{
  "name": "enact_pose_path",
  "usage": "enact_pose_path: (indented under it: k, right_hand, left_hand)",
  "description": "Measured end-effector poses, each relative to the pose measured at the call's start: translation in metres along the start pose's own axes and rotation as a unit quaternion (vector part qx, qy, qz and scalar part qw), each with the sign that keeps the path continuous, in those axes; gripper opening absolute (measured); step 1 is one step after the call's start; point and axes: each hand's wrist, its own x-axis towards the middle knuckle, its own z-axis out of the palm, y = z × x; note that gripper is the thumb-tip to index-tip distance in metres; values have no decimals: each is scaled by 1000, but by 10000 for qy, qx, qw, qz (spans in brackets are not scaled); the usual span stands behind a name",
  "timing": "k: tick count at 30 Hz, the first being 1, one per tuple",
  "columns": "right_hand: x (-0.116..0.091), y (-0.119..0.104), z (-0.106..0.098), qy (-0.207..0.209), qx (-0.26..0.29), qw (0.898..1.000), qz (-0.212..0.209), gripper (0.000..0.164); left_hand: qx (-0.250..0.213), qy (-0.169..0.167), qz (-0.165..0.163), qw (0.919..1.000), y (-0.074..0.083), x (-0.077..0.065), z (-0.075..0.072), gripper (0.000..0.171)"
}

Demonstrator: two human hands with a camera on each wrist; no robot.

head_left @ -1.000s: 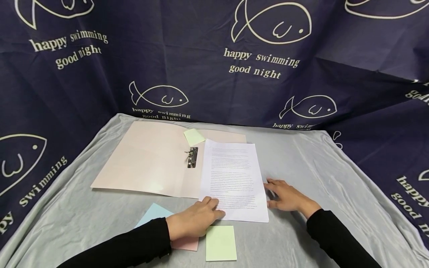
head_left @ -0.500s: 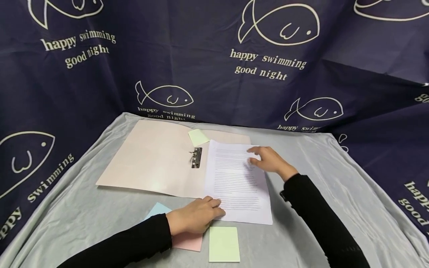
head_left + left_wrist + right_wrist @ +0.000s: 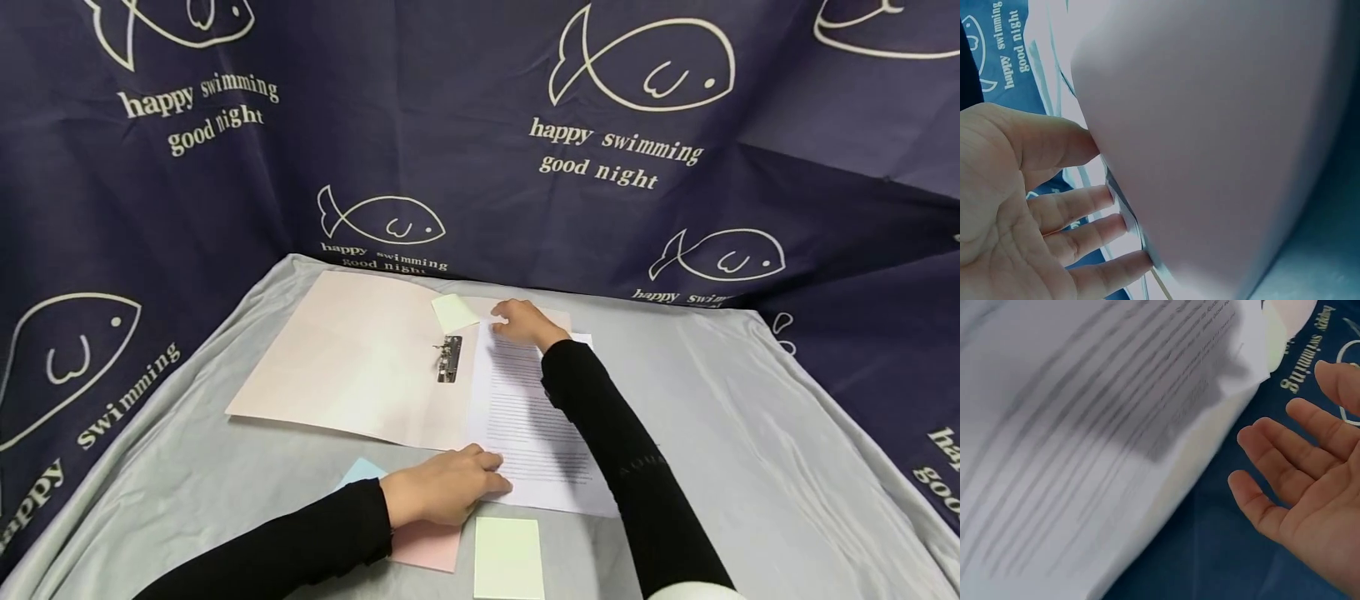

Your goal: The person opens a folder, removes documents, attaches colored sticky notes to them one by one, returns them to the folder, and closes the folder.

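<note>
Printed white sheets [image 3: 532,433] lie over the right half of an open pale pink folder [image 3: 352,350] in the head view. At their lower left corner rests my left hand [image 3: 442,487], palm down. The left wrist view has its fingertips along the edge of a broad pinkish surface [image 3: 1204,125], blurred close to the camera. My right hand [image 3: 525,323] reaches across to the sheets' top left corner, its forearm covering their right side. Loosely bent and holding nothing, its fingers [image 3: 1272,450] stand beside the printed page [image 3: 1104,412] in the right wrist view.
A black lever clip [image 3: 449,360] sits by the folder's spine, below a pale green note [image 3: 454,313]. Near the front are a green note pad [image 3: 507,558], a pink one [image 3: 429,546] and a blue one [image 3: 362,470] partly under the left arm. A dark fish-print curtain [image 3: 480,150] hangs behind.
My right hand has moved from beside the sheets' right edge, up and left across them to their top left corner. The left hand stays at the lower left corner. The head view has shifted slightly.
</note>
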Motion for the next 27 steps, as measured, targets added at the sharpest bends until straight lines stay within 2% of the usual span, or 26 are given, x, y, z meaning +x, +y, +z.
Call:
enact_pose_path:
  k: [7,12,17,21,27]
  right_hand:
    - [29,-1,20,-159,170,9973,701,42]
    - [40,5,38,-155,-372,9935,1064,29]
    - [47,4,45,-15,-955,9904,1002,26]
    - [51,2,48,177,-982,9902,972,28]
    - [60,-4,53,484,-1013,9861,1227,29]
  left_hand:
    - [123,41,112,9999,1,5,2,40]
    - [70,51,223,9997,1,6,3,38]
    - [52,81,249,9996,-1,1,2,38]
    - [105,85,219,9997,-4,-4,2,36]
    - [168,120,221,9995,-7,-6,3,34]
